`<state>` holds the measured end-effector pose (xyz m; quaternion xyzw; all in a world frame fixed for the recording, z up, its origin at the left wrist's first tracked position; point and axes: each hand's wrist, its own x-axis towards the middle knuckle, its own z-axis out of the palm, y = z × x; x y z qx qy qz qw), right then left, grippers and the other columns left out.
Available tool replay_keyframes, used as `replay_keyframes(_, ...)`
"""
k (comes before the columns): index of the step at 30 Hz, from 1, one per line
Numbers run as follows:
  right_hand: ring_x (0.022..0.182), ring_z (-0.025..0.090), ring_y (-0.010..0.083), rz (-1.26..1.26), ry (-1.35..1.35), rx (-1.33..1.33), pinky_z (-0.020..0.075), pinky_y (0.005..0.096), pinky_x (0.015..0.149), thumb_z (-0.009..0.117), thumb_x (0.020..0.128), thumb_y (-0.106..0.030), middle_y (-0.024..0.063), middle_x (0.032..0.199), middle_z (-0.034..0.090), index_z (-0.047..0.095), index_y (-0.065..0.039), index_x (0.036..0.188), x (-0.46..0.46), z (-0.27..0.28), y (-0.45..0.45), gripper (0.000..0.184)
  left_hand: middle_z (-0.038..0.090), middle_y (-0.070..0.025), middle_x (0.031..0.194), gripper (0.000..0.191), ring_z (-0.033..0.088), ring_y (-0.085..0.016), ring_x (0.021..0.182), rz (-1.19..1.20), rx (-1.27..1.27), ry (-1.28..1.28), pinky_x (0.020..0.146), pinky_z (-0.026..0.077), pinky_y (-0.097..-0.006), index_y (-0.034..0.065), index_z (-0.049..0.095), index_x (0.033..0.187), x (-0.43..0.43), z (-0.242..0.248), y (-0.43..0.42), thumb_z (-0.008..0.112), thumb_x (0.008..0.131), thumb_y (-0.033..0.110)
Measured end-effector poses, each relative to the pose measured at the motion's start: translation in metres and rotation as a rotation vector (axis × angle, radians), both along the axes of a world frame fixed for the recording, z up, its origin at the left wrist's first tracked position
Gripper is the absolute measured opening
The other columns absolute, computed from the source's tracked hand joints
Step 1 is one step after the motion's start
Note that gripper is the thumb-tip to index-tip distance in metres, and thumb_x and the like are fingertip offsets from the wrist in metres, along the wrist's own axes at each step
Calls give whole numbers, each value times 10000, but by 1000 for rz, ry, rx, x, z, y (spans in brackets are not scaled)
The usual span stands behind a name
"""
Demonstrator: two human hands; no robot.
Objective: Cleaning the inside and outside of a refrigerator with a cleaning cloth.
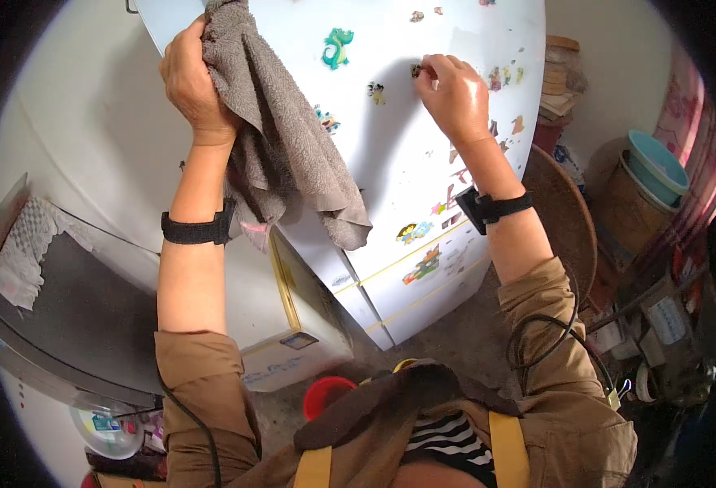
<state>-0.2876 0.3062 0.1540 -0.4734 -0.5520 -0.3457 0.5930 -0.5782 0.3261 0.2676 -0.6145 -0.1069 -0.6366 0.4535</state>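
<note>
My left hand [190,85] grips a grey-brown terry towel [284,122], which hangs down over the side edge of a white refrigerator door [388,152]. With curled fingers, my right hand [455,94] touches a small dark sticker scrap [416,71] on the door; whether any of it is pinched is unclear. Left of those fingertips is a worn yellow-and-black sticker [377,93]. A green crocodile sticker [337,49] sits higher up. More torn stickers [518,125] dot the right side, and a cartoon-figure sticker [414,232] is lower down. The towel partly covers a blue sticker [327,120].
A white box-shaped cabinet [297,360] stands left of the refrigerator, near a red bucket [327,393]. At right are a round brown tabletop [562,226] and a blue basin [659,161] on a bucket. Black cables [531,320] hang along both my sleeves.
</note>
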Motion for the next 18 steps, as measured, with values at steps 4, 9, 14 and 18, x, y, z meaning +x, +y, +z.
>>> replay_keyframes(4,762,619,264,-87,-109,-37,523,385,637,612,758,-147,59,769,644,612,-75,769,0,6,-1,73,656,-117,1088,445,602,-291,1019,-4,-43,-18,928,441,-382,38,588,1176,-3,-1,3,691,801,253)
replay_keyframes(9,789,623,261,-199,-158,-75,528,388,625,597,743,-144,70,779,651,595,-71,747,5,9,0,73,661,-103,1057,443,607,-284,1001,-42,-22,18,924,434,-380,36,599,1154,8,-4,0,691,801,286)
replay_keyframes(14,699,610,248,-209,-218,46,519,374,592,602,682,-120,62,684,622,584,-87,691,-1,14,4,39,667,-94,1018,451,609,-269,984,-17,-45,-3,931,422,-381,31,609,1129,5,-4,-2,705,782,302)
replay_keyframes(18,644,589,247,-154,-199,55,508,366,563,625,655,-113,59,659,605,568,-97,665,4,8,5,60,651,-131,1038,423,596,-302,983,20,-66,6,905,442,-383,20,596,1144,13,-6,-10,681,800,250)
